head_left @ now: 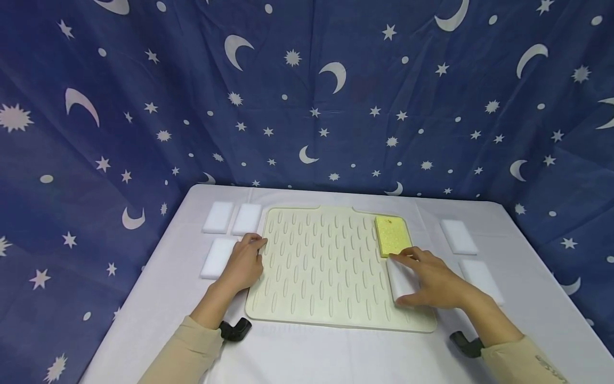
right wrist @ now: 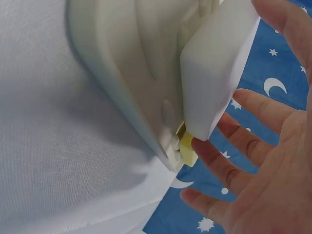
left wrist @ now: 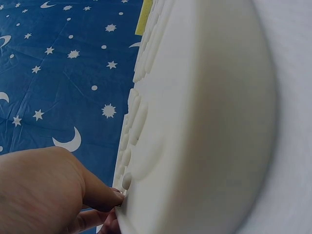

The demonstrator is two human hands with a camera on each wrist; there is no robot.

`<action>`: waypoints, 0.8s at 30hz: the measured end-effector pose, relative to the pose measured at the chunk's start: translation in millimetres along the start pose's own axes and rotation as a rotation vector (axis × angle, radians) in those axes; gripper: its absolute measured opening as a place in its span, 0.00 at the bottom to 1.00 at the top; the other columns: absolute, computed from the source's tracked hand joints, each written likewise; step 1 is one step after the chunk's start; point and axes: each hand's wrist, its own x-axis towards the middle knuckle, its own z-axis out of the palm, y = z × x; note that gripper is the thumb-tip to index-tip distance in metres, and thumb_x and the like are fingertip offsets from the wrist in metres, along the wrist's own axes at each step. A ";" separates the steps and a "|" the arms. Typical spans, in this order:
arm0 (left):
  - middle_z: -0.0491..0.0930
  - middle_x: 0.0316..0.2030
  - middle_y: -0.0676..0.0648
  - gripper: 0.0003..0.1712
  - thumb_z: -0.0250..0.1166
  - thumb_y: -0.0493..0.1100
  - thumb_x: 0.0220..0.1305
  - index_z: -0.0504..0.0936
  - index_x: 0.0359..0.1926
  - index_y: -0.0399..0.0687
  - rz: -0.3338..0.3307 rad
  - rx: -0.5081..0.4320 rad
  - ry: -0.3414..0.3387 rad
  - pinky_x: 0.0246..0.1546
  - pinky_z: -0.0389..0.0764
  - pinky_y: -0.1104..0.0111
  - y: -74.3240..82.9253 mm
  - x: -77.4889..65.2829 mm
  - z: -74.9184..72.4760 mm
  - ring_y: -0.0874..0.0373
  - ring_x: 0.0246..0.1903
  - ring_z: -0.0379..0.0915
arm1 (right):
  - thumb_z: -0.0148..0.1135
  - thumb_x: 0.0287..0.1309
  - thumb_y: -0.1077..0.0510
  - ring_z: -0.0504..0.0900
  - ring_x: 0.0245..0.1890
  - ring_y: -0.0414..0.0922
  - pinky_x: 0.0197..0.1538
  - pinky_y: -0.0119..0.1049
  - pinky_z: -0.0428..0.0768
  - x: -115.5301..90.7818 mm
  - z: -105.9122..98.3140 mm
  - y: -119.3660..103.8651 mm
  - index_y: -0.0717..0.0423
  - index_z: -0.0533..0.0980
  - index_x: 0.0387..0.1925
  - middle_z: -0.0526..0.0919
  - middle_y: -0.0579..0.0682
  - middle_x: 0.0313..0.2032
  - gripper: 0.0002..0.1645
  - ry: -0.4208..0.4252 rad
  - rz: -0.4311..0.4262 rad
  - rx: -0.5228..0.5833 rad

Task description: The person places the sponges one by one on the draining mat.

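A cream drying mat (head_left: 331, 266) with rows of raised ridges lies on the table. At its left edge my left hand (head_left: 245, 262) pinches the rim; the left wrist view shows thumb and fingers (left wrist: 105, 195) on that edge. Toward the mat's right side my right hand (head_left: 434, 280) holds a white sponge block (head_left: 402, 280), thumb at the near end and fingers at the far end. Its fingers (right wrist: 253, 146) are spread in the right wrist view, with the white sponge (right wrist: 214, 68) over the ridges. A yellow sponge (head_left: 393, 234) lies at the mat's far right corner, just beyond the white one.
White sponge blocks lie left of the mat, one (head_left: 218, 217) at the far left. Two more, the farther one (head_left: 459, 237) and the nearer one (head_left: 481, 280), lie on the right. A blue curtain (head_left: 307, 106) with moons and stars hangs behind the white-covered table (head_left: 297, 357).
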 end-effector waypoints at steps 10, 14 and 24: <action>0.72 0.67 0.35 0.26 0.56 0.28 0.68 0.76 0.67 0.30 0.003 -0.001 0.001 0.60 0.75 0.49 3.5 -1.4 -1.2 0.37 0.58 0.70 | 0.83 0.38 0.32 0.72 0.61 0.56 0.61 0.60 0.73 1.3 4.1 0.2 0.46 0.70 0.74 0.73 0.53 0.64 0.61 0.006 -0.025 0.005; 0.72 0.67 0.35 0.26 0.56 0.28 0.68 0.75 0.67 0.30 -0.001 -0.005 -0.005 0.61 0.75 0.49 5.4 -2.0 -2.4 0.37 0.59 0.70 | 0.83 0.39 0.33 0.72 0.62 0.56 0.61 0.60 0.73 1.1 4.8 -0.1 0.46 0.70 0.74 0.73 0.52 0.64 0.61 0.009 -0.027 0.007; 0.72 0.67 0.35 0.26 0.56 0.28 0.68 0.76 0.67 0.31 -0.004 -0.005 -0.003 0.62 0.75 0.48 3.3 -1.3 -0.7 0.36 0.60 0.70 | 0.84 0.38 0.33 0.71 0.63 0.56 0.62 0.62 0.72 0.5 5.7 -1.0 0.46 0.70 0.74 0.73 0.52 0.64 0.61 0.010 -0.020 0.016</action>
